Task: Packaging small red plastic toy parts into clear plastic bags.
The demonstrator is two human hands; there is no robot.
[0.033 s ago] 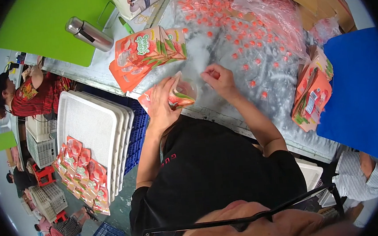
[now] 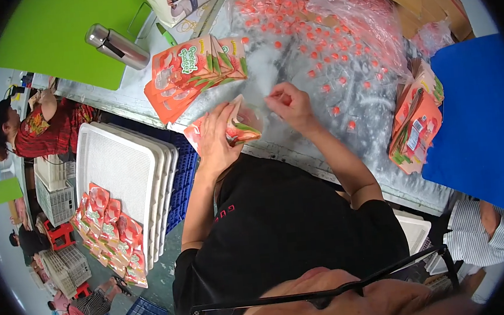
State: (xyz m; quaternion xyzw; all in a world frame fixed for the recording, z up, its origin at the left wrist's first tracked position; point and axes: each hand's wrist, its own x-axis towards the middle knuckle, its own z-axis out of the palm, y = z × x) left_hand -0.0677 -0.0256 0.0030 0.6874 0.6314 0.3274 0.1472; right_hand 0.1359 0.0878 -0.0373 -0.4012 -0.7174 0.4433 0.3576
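Observation:
My left hand [image 2: 218, 139] is wrapped round a red and peach-coloured pouch [image 2: 246, 130] with green leaf print, standing off the table's near edge. The pouch bulges, and its upper end is spread toward my right hand. Just right of it, my right hand [image 2: 293, 105] hovers over the table with fingers curled in a pinch; whatever they may hold is hidden. Beyond the left hand lies a fanned stack of flat pouches [image 2: 192, 73]. Small red pieces in clear wrappers [image 2: 335, 110] are scattered over the table to the right and far side.
A large clear plastic bag [image 2: 365, 12] lies at the back. More pouches [image 2: 415, 124] stand at right by a blue panel [image 2: 467, 111]. A steel flask [image 2: 118, 46] stands far left. Stacked white trays [image 2: 119, 162] hold filled-looking pouches [image 2: 113, 233]. Other people work at left and right.

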